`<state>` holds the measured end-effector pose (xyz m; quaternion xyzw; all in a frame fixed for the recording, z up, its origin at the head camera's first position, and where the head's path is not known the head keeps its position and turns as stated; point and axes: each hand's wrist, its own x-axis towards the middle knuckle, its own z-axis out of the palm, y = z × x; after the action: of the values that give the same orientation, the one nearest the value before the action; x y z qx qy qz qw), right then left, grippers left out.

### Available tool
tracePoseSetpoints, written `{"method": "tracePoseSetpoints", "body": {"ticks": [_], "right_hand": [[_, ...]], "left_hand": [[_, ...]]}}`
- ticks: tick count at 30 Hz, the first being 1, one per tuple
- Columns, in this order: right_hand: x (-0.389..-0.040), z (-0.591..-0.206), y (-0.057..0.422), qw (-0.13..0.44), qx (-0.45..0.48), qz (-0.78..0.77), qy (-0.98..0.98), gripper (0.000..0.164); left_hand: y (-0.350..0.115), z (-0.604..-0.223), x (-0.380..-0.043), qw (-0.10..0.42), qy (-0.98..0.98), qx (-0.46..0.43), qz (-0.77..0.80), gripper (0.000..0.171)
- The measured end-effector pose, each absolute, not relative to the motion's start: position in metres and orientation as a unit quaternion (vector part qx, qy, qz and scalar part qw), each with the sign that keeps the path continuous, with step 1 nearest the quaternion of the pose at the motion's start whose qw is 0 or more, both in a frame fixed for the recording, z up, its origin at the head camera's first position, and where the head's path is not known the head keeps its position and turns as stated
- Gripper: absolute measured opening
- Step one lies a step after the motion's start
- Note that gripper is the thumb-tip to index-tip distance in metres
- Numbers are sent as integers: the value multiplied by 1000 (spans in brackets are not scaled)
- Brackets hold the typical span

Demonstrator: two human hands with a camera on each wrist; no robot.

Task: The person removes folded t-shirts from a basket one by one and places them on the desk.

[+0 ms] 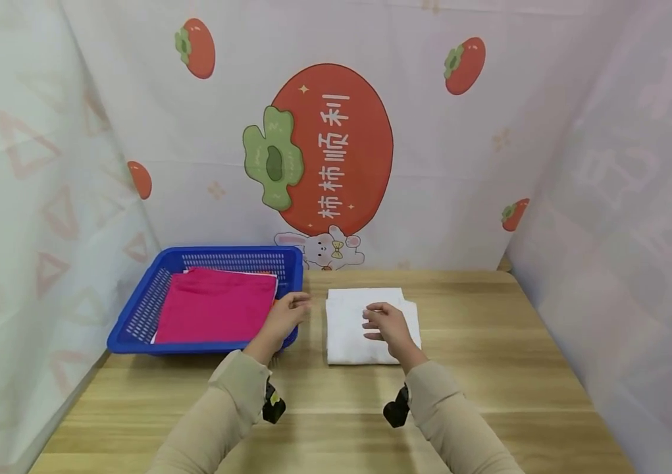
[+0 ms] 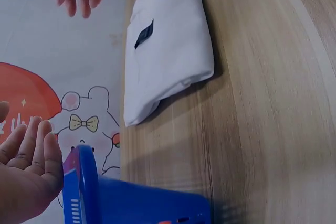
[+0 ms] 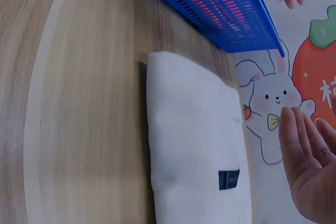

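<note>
A person's right hand [image 1: 391,329] and left hand [image 1: 284,320] hover above a workspace, fingers loosely bent and parted, gripping nothing. Just below the right hand, the nearer of the two, and to the right of the left, a folded white fabric bundle [image 1: 350,342] lies on a pale wood-grain table [image 1: 490,342]; its long axis seems to run left to right, though the slanted view shortens its depth. A small black rectangular label [image 3: 229,179] sits on its upper face, the lettering too small to read. Close by the left hand, on the side away from the bundle, a blue perforated plastic basket [image 1: 181,346] holds a crimson-pink folded cloth [image 1: 217,306]. Beyond both hands, a white printed fabric backdrop [image 1: 424,197] shows a cartoon rabbit [image 1: 322,250] and a large orange-red persimmon [image 1: 368,151] lettered in white, turned sideways: 柿柿顺利.
</note>
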<state>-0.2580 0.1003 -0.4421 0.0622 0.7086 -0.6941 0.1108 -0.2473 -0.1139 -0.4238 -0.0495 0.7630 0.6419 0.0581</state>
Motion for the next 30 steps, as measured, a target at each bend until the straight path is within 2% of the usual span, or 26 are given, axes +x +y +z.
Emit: {"method": "tracePoseSetpoints", "body": {"ticks": [8, 15, 30], "right_hand": [[-253, -442, 67, 136, 32, -706, 694, 27], [-253, -437, 41, 160, 6, -714, 682, 35], [-255, -426, -2, 190, -25, -738, 647, 35]], "left_hand": [[-148, -424, -241, 65, 755, -88, 646, 37], [-179, -427, -238, 56, 751, -85, 652, 39], [-237, -426, -228, 68, 776, -113, 617, 45]]}}
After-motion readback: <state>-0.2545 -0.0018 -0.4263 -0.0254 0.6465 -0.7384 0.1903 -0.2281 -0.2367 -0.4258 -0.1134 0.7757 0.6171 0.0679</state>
